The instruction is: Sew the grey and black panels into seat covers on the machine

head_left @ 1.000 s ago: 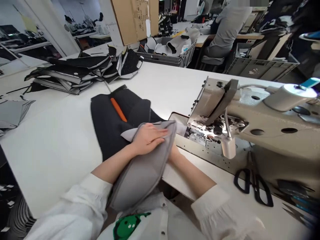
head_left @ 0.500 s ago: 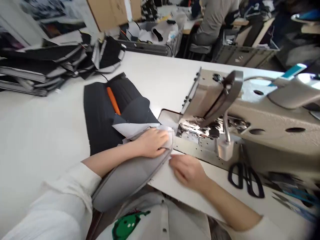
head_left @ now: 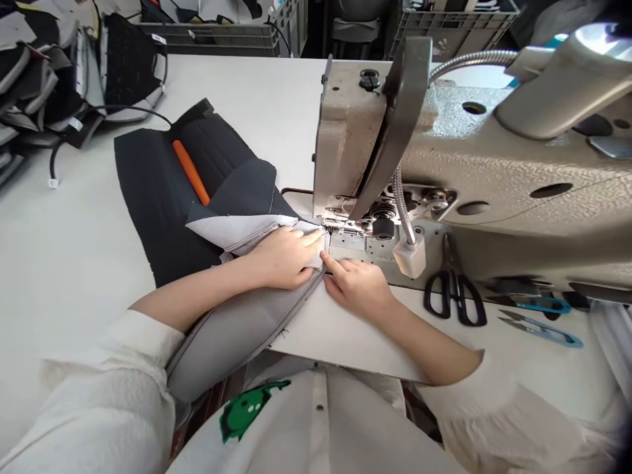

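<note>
A sewn piece of grey and black fabric lies at the sewing machine, its edge by the presser foot. My left hand rests on the grey side with fingers stretched out, pressing it down just left of the foot. At the fabric's right edge, my right hand has its index finger and thumb closed on the border, just in front of the foot. An orange strip shows on the black part behind my left hand. What lies under my left palm is hidden.
Black-handled scissors and blue thread snips lie to the right below the machine arm. Black and grey sewn pieces are heaped at the back left. Grey crates stand behind the white table.
The fabric edge has come up to the presser foot, with my left hand on it. My right hand has moved up and left to the fabric's edge. The view has shifted down and closer.
</note>
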